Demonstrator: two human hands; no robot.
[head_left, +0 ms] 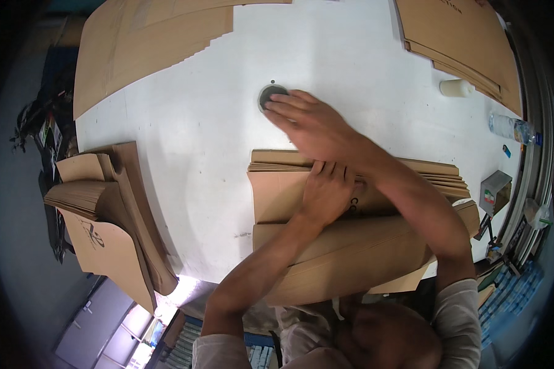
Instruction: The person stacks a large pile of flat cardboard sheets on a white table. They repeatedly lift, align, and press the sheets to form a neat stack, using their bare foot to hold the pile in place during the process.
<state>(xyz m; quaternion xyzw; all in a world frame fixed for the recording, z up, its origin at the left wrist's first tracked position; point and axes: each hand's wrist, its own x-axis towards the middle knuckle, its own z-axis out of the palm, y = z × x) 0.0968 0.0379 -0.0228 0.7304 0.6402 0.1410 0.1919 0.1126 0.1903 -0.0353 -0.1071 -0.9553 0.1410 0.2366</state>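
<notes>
My left hand (pixel 328 192) rests on a stack of folded brown cardboard sheets (pixel 277 197) at the table's near side. Its fingers bend over the far edge of the top sheet, which bears dark print. The near part of the cardboard (pixel 351 249) curves up toward my body. My right arm crosses above the stack, and my right hand (pixel 311 123) stretches to a dark round dish-like thing (pixel 266 96) with a pale rim, set on or in the table. Its fingers are extended over that round thing and partly cover it; whether they touch it I cannot tell.
Flat cardboard lies at the far left (pixel 148 43) and far right (pixel 461 43). Bent cardboard (pixel 104 209) hangs over the left edge of the white table (pixel 197 141). At right are a whitish roll (pixel 456 88), a plastic bottle (pixel 509 127) and a grey box (pixel 495 189).
</notes>
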